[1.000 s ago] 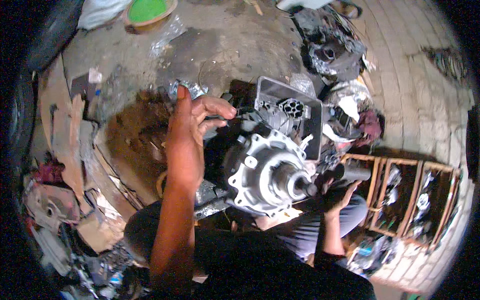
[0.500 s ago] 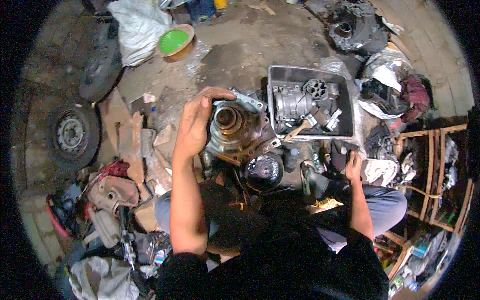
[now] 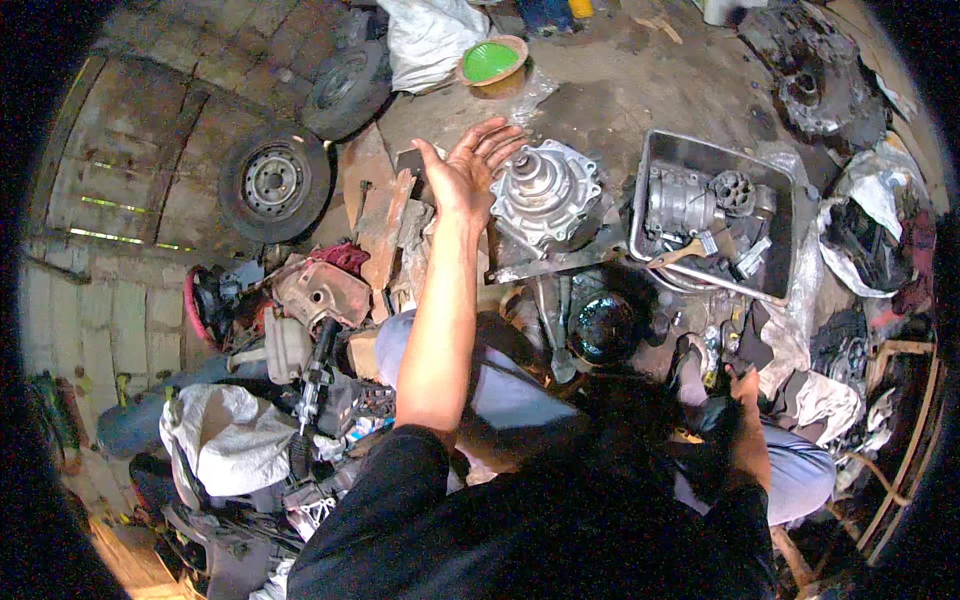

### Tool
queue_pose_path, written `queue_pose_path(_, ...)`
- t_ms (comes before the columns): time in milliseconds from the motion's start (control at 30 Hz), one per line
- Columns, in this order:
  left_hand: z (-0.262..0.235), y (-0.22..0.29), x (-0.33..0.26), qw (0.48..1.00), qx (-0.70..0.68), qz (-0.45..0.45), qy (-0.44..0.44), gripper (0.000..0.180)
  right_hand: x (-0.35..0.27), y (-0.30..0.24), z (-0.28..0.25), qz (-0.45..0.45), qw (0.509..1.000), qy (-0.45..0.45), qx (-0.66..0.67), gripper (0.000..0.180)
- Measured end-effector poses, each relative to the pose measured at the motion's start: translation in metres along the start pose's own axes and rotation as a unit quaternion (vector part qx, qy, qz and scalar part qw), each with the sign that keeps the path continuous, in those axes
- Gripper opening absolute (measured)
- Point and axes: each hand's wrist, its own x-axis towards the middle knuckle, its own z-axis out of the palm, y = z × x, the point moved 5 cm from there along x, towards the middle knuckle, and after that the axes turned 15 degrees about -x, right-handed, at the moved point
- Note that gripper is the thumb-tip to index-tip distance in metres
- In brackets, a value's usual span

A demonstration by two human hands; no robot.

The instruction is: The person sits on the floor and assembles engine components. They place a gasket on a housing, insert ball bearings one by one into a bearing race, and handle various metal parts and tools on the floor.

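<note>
Just left of a round silver metal housing, my left hand is open, its fingers spread and palm turned up. The fingertips come close to the housing's side; whether they touch it I cannot tell. A stepped shaft stands up from the housing's middle, and bolt lugs ring its rim. It rests above a flat dark metal plate. Down at the right, beside rags and clutter, my right hand is closed. Something dark is at its fingers, too shadowed to name.
Right of the housing stands a grey tub with metal parts and a paintbrush. Near my legs sits a round black container with a shiny inside. A wheel, a green-lined bowl and a white sack lie farther off.
The housing, tilted and gripped by my left hand before, now sits lower on the plate. My left hand has come off and opened. My right hand has drawn nearer; the view has turned left.
</note>
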Motion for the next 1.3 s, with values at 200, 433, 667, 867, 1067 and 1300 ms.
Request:
queue_pose_path(200,0.002,0.009,-0.012,0.996,0.082,-0.016,-0.014,0.120,0.018,-0.010,0.007,0.062,0.988,-0.062,-0.124,0.039)
queue_pose_path(433,0.009,0.018,-0.055,0.994,0.098,-0.049,-0.029,0.118,0.041,-0.032,-0.030,0.195,0.975,-0.009,-0.105,0.047)
queue_pose_path(667,0.007,0.023,-0.082,0.989,0.147,-0.029,-0.018,0.108,0.047,-0.218,-0.146,0.042,0.938,0.282,0.196,0.037)
queue_pose_path(867,0.004,0.010,-0.105,0.971,0.238,0.014,-0.006,0.101,0.015,-0.324,-0.204,-0.049,0.865,0.323,0.382,0.019)
queue_pose_path(1067,0.008,0.018,-0.133,0.963,0.270,-0.008,-0.003,0.105,-0.014,-0.396,-0.240,-0.185,0.841,0.171,0.478,0.017)
queue_pose_path(1300,-0.011,0.019,-0.108,0.943,0.332,0.018,0.029,0.094,-0.023,-0.455,-0.305,-0.289,0.840,0.064,0.455,0.013)
